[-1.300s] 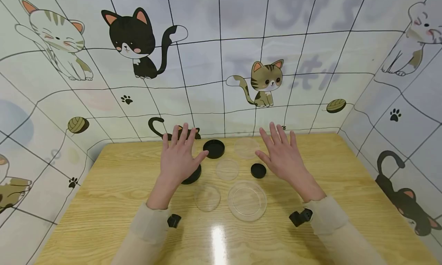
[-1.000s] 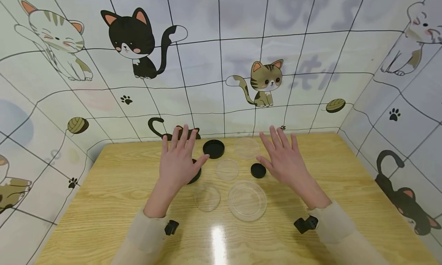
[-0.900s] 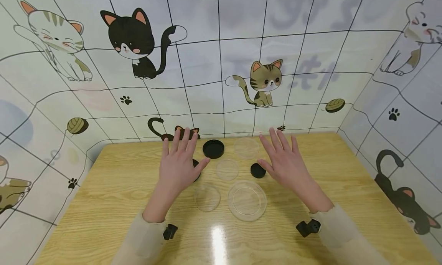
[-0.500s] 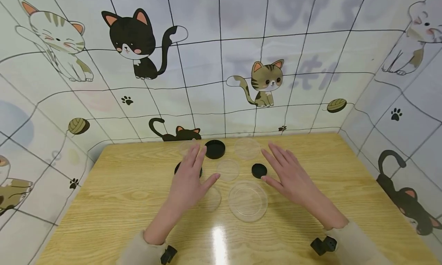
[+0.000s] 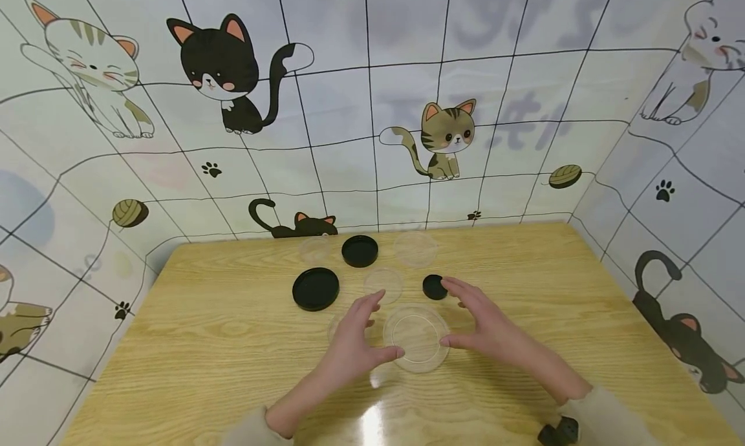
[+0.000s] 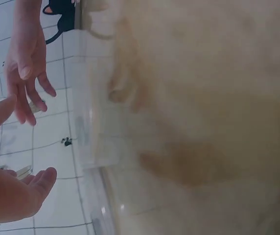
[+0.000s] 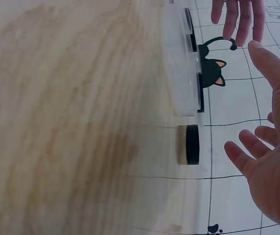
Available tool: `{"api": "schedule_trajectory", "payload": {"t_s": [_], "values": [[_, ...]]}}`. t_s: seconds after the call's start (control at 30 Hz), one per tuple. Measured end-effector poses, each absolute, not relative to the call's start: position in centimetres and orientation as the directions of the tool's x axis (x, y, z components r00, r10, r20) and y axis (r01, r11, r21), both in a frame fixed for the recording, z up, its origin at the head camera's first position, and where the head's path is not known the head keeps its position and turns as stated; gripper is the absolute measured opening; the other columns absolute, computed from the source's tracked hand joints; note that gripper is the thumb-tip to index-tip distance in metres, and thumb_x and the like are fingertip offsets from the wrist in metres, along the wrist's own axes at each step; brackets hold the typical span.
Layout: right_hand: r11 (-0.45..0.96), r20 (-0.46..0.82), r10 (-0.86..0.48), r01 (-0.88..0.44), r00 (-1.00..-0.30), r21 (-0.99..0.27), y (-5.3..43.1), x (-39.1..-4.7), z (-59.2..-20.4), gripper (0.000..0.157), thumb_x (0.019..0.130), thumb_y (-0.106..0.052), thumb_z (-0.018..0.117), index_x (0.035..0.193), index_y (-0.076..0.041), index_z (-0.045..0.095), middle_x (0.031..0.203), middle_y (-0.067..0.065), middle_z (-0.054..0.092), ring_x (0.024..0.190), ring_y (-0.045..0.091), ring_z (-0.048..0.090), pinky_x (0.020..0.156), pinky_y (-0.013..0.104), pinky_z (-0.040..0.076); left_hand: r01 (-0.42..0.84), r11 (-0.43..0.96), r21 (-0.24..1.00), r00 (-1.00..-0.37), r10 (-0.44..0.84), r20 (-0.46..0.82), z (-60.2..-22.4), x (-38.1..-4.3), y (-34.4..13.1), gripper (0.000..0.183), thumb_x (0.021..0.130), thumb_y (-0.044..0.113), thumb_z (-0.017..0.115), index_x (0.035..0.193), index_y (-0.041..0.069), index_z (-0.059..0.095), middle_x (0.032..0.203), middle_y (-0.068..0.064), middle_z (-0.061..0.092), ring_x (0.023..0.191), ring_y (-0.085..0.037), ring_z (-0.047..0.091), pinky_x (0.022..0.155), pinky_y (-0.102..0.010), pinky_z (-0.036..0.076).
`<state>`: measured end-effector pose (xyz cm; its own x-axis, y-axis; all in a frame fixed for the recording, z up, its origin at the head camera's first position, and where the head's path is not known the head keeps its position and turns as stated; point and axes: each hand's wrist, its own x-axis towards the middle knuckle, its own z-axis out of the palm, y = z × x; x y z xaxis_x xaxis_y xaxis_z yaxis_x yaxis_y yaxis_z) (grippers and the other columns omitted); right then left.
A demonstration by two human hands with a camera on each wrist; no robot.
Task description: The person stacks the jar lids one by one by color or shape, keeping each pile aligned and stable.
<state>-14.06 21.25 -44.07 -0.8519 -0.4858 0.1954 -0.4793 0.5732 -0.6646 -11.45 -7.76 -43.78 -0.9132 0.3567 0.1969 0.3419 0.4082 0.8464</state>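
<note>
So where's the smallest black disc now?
In the head view, the smallest black disc is right of centre, by the right hand, beyond the largest clear disc.

One bare left hand [image 5: 352, 342]; cream-sleeved left forearm [image 5: 302, 397] from seven o'clock, relaxed fingers [image 5: 359, 307] towards one, thumb [image 5: 384, 354] towards three. One bare right hand [image 5: 485, 320]; cream-sleeved right forearm [image 5: 550, 368] from four, relaxed fingers towards ten. Hands apart.

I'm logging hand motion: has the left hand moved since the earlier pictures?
Yes: against the leftmost black disc, the left hand has moved rightward and toward the person, uncovering it.
</note>
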Motion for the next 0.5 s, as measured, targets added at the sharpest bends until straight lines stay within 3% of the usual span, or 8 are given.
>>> {"api": "schedule_trajectory", "payload": {"t_s": [0.2,0.5], "values": [[0.556,0.141,-0.475,-0.420,-0.869,-0.717,21.2,-13.8,-44.8,0.096,0.079,-0.029,0.091,0.154,0.000,0.039,0.150,0.022,0.045,0.116,0.039,0.059,0.092,0.057,0.052,0.244,0.360,0.900,-0.934,0.336,0.119,-45.0,-10.7,-7.2,0.094,0.074,0.012,0.093,0.153,0.002,0.042,0.145,-0.021,0.047,0.124,-0.038,0.053,0.096,-0.050,0.053],[0.540,0.096,-0.502,-0.397,-0.860,-0.742,21.4,-13.9,-45.8,0.099,0.075,-0.023,0.094,0.153,0.003,0.038,0.138,0.022,0.053,0.109,0.032,0.059,0.089,0.041,0.056,0.168,0.351,0.921,-0.946,0.319,0.051,-45.6,-10.3,-7.3,0.094,0.075,0.011,0.093,0.152,-0.003,0.041,0.140,-0.023,0.049,0.118,-0.040,0.056,0.094,-0.048,0.055]]}}
